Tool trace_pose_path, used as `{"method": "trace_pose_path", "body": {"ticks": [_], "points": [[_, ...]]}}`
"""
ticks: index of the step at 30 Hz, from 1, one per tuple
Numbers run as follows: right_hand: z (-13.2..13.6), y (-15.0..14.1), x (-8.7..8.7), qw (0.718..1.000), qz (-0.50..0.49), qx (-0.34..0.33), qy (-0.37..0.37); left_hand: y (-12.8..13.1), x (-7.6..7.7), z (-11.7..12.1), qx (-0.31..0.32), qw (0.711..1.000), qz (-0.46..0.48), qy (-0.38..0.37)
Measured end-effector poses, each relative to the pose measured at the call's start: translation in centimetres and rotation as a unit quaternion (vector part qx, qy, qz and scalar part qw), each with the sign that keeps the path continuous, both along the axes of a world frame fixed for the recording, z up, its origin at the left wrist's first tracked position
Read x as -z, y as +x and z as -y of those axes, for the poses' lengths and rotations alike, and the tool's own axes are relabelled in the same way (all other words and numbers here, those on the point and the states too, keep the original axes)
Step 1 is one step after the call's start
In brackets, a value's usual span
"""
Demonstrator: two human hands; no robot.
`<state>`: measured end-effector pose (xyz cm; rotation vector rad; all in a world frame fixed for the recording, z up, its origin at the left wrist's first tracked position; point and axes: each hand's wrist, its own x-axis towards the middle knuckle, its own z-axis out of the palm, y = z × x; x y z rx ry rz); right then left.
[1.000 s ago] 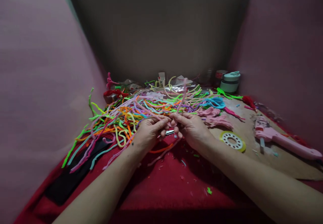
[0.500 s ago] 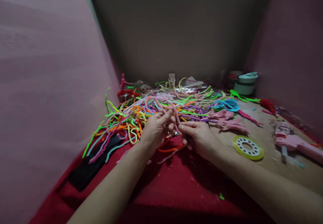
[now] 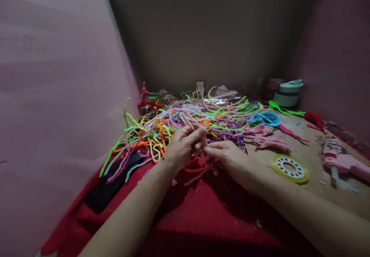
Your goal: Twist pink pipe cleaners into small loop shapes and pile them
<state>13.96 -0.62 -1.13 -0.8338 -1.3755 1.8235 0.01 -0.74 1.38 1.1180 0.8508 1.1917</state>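
Between my two hands is a pink pipe cleaner [image 3: 189,121], bent so that strands rise above the fingers. My left hand [image 3: 185,143] is closed on it, thumb and forefinger pressed together near the bend. My right hand [image 3: 224,153] pinches its lower part just beside the left fingertips. The fingers partly hide where the strands meet. Right behind the hands spreads a tangled heap of colourful pipe cleaners [image 3: 157,127]. An orange pipe cleaner [image 3: 196,169] lies on the red cloth [image 3: 196,214] below the fingers.
To the right are a yellow tape roll [image 3: 303,175], a pink glue gun [image 3: 338,160] and pink pipe cleaner bundles [image 3: 270,143]. Farther back are a blue bundle [image 3: 267,119] and a mint-lidded container [image 3: 287,93]. A black cloth-like strip [image 3: 101,191] lies at left. Walls rise around the table.
My left thumb and fingers have shifted up and right over the pink pipe cleaner, covering more of its bend. My right hand keeps its pinch. The whole view has shifted slightly.
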Motion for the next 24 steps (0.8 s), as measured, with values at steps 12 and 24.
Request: {"method": "trace_pose_path", "body": {"ticks": [12, 24], "points": [[0.3, 0.3, 0.3, 1.000, 0.007, -0.011, -0.005, -0.3, -0.7, -0.5, -0.063, 0.997, 0.031, 0.021], [1.1, -0.1, -0.5, 1.000, 0.003, -0.003, -0.030, -1.2, -2.2, -0.6, -0.213, 0.963, 0.042, 0.161]]}}
